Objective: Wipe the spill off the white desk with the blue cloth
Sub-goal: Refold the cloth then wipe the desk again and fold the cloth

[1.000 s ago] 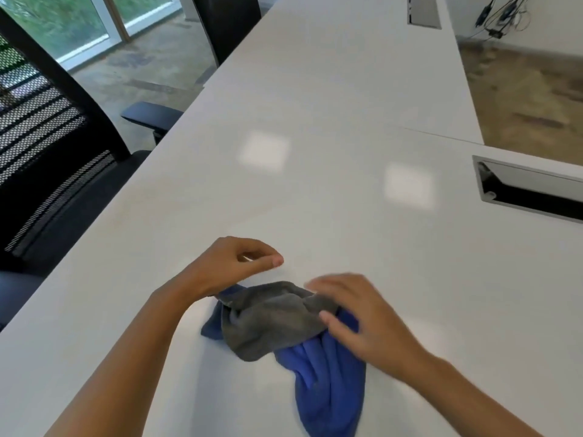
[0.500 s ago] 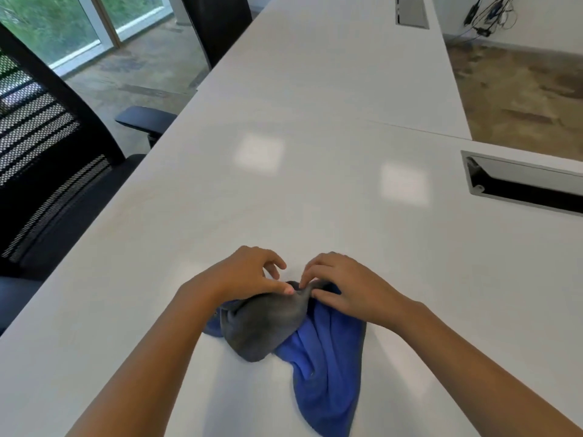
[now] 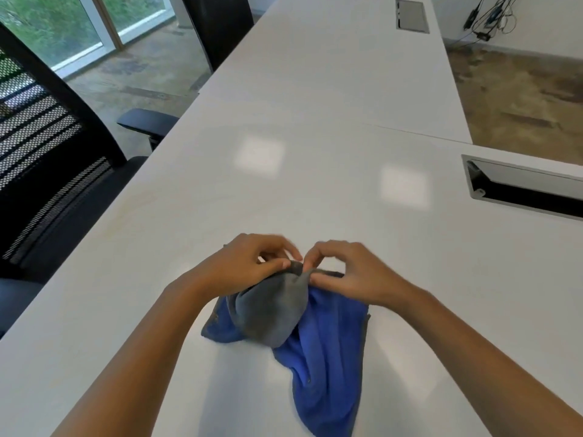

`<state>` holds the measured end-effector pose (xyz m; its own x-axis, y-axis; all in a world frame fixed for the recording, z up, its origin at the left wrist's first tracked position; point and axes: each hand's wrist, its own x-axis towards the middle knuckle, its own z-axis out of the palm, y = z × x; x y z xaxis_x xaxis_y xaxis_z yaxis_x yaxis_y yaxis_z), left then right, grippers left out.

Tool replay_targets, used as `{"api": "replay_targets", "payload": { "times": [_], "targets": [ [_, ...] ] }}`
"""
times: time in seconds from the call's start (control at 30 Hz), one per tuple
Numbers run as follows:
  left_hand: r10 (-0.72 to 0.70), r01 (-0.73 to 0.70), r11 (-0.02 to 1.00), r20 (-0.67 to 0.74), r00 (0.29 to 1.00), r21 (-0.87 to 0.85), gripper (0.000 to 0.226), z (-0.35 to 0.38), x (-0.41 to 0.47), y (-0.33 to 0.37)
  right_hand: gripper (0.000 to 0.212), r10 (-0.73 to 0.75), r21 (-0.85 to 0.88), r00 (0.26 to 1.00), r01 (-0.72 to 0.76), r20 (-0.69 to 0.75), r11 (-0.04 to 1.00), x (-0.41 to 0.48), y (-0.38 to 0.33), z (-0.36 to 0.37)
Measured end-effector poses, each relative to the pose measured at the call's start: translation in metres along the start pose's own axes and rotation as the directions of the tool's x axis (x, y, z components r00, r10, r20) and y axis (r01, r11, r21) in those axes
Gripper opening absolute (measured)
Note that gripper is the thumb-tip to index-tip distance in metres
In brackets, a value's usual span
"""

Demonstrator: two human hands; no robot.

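Observation:
The blue cloth (image 3: 325, 351), grey on its other side, lies bunched on the white desk (image 3: 284, 197) near its front. A grey fold is turned up over the blue part. My left hand (image 3: 246, 266) and my right hand (image 3: 347, 272) meet at the cloth's far edge. Both pinch that grey edge between thumb and fingers, almost touching each other. I cannot make out a spill on the desk surface.
A black mesh office chair (image 3: 47, 159) stands at the desk's left edge, and a second chair (image 3: 220, 23) farther back. A recessed cable box (image 3: 520, 190) sits in the desk at the right, another (image 3: 411, 15) at the far end. Cables (image 3: 485, 17) hang by the wall.
My hands came together from either side of the cloth. Both now pinch its far grey edge, which is pulled up slightly.

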<state>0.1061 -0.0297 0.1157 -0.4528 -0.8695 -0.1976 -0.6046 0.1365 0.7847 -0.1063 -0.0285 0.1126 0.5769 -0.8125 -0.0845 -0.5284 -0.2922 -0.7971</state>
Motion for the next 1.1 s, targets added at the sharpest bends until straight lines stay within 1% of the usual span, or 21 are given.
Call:
{"api": "replay_targets", "payload": {
  "times": [0.07,0.13,0.23,0.27,0.33,0.4,0.47,0.5,0.57,0.63,0.7,0.8,0.87,0.93,1.0,1.07,1.1],
  "targets": [
    [0.081,-0.086,0.996,-0.129,0.988,-0.03,0.024,-0.009,-0.001,0.009,0.01,-0.031,0.052,0.996,0.036,-0.084,0.998,0.0,-0.018,-0.018],
    [0.168,-0.17,0.985,-0.207,0.964,0.006,0.028,-0.021,-0.002,0.022,0.013,-0.076,0.063,0.988,0.085,-0.136,0.994,0.002,-0.04,-0.038],
    [0.244,-0.239,0.97,-0.27,0.931,0.053,0.019,-0.035,-0.004,0.035,0.015,-0.128,-0.022,0.975,0.126,-0.181,0.992,0.006,-0.068,-0.063],
    [0.25,-0.242,0.968,-0.296,0.922,0.064,0.02,-0.038,-0.004,0.036,0.015,-0.134,-0.054,0.97,0.126,-0.203,0.991,0.008,-0.075,-0.07],
    [0.238,-0.23,0.971,-0.326,0.915,0.063,0.021,-0.04,-0.003,0.038,0.013,-0.147,-0.13,0.956,0.117,-0.254,0.985,0.011,-0.085,-0.081],
    [0.222,-0.212,0.975,-0.319,0.921,0.065,0.02,-0.038,0.0,0.04,0.011,-0.166,-0.2,0.943,0.11,-0.29,0.974,0.014,-0.092,-0.089],
    [0.215,-0.197,0.976,-0.322,0.922,0.088,0.03,-0.036,0.004,0.044,0.011,-0.19,-0.28,0.933,0.103,-0.306,0.955,0.017,-0.096,-0.094],
    [0.215,-0.194,0.976,-0.346,0.913,0.094,0.037,-0.034,0.006,0.047,0.011,-0.199,-0.322,0.931,0.095,-0.306,0.942,0.019,-0.098,-0.096],
    [0.218,-0.187,0.976,-0.447,0.868,0.114,0.047,-0.031,0.008,0.057,0.012,-0.208,-0.4,0.93,0.073,-0.304,0.914,0.021,-0.099,-0.098],
    [0.205,-0.135,0.977,-0.549,0.81,0.165,0.055,-0.027,0.01,0.069,0.013,-0.2,-0.452,0.931,0.044,-0.304,0.891,0.023,-0.1,-0.099],
    [0.19,-0.068,0.973,-0.592,0.783,0.222,0.057,-0.021,0.014,0.081,0.013,-0.194,-0.499,0.933,0.018,-0.304,0.866,0.025,-0.099,-0.097],
    [0.172,0.005,0.96,-0.606,0.777,0.28,0.044,-0.017,0.019,0.087,0.013,-0.204,-0.534,0.928,0.006,-0.312,0.845,0.028,-0.096,-0.092],
    [0.176,0.014,0.953,-0.592,0.786,0.302,0.036,-0.019,0.02,0.085,0.012,-0.19,-0.524,0.929,-0.006,-0.318,0.852,0.027,-0.093,-0.092],
    [0.196,-0.008,0.949,-0.568,0.799,0.316,0.034,-0.027,0.017,0.082,0.007,-0.155,-0.484,0.937,-0.016,-0.312,0.875,0.024,-0.089,-0.096],
    [0.213,-0.039,0.945,-0.517,0.829,0.325,0.033,-0.041,0.013,0.081,0.005,-0.107,-0.423,0.955,-0.021,-0.278,0.906,0.019,-0.085,-0.102],
    [0.239,-0.082,0.933,-0.433,0.869,0.352,0.032,-0.056,0.009,0.081,0.008,-0.037,-0.375,0.978,-0.044,-0.207,0.926,0.012,-0.08,-0.105],
    [0.271,-0.115,0.92,-0.396,0.877,0.376,0.031,-0.062,0.007,0.083,0.009,0.001,-0.361,0.986,-0.061,-0.165,0.931,0.01,-0.078,-0.107]
  ]
}}
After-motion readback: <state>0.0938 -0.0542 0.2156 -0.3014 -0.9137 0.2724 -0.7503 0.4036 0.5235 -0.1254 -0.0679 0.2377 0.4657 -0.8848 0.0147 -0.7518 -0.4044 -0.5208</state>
